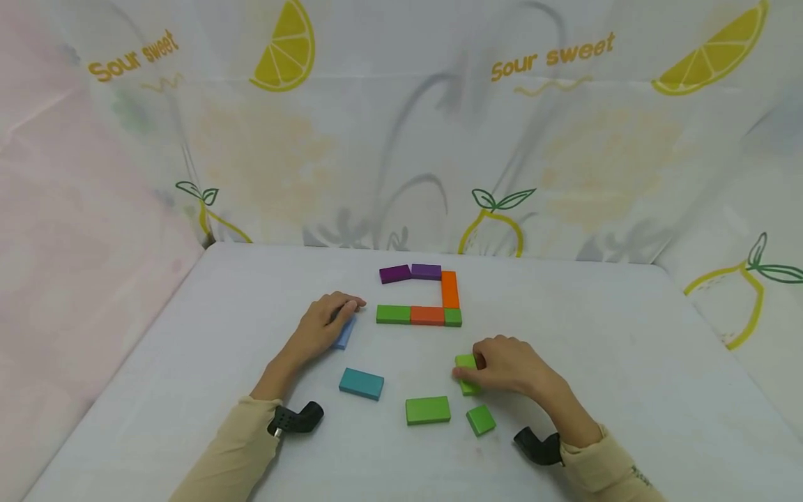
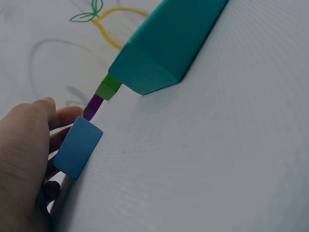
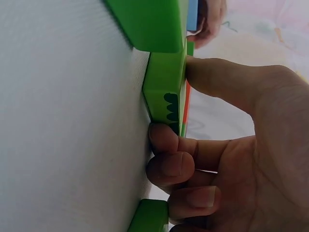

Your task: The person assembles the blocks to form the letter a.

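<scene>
Pinching lime block (image 1: 465,362) with right hand (image 1: 507,366), blue block (image 1: 343,336) with left hand (image 1: 322,323) — near lime block, square block (image 1: 480,420); beyond, "Sour sweet" lettering (image 1: 553,57).

Smooth, satin-looking blocks (image 1: 428,411) on a matt, finely textured tabletop (image 1: 602,341)

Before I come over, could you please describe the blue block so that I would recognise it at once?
On the white table, find the left grip, left of centre. The blue block shows partly from beneath it. Its nearest neighbour, the teal block, is greener; no other block is plain blue.
</scene>
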A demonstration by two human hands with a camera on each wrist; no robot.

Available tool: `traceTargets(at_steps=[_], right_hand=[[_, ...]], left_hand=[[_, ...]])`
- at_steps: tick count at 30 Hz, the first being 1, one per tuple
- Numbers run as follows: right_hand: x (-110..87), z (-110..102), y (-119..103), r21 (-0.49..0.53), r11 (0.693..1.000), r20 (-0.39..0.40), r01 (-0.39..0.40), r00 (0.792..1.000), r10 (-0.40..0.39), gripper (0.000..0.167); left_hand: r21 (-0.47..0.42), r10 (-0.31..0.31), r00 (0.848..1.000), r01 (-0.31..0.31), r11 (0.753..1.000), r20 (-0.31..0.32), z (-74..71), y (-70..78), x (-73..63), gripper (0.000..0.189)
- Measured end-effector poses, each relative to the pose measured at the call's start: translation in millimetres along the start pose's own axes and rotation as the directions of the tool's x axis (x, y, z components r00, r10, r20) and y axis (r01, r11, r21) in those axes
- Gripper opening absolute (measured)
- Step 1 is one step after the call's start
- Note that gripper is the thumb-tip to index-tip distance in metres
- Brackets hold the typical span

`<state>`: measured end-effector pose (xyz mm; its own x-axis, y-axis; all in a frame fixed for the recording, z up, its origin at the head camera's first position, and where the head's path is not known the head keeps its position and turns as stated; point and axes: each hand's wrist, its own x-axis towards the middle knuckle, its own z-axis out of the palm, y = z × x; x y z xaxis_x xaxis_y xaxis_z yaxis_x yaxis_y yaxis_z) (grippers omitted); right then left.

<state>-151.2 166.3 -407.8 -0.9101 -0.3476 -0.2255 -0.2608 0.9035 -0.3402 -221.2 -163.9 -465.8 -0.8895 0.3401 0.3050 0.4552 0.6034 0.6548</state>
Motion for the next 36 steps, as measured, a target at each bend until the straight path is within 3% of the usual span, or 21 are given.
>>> traceTargets(at_steps=[12,21,36], right_hand=[[1.7,-0.1,0.9,0.028,1.0,0.015,-0.002,1.0,0.002,0.038],[3.7,-0.6,0.1,0.042,0.999,0.022,-0.033,0.999,0.032,0.033],[9.3,-1.6,1.8,0.071,0.997,-0.014,-0.036,0.999,0.037,0.032]], left_hand=[[-0.019,0.016,1.0,-0.016,1.0,-0.023,0.0,-0.2,1.6,0.03],[-0.016,0.012,1.0,-0.012,1.0,-0.004,-1.4,1.7,2.6,0.031],[-0.001,0.022,1.0,-0.022,1.0,-0.012,-0.6,1.3,2.7,0.029]])
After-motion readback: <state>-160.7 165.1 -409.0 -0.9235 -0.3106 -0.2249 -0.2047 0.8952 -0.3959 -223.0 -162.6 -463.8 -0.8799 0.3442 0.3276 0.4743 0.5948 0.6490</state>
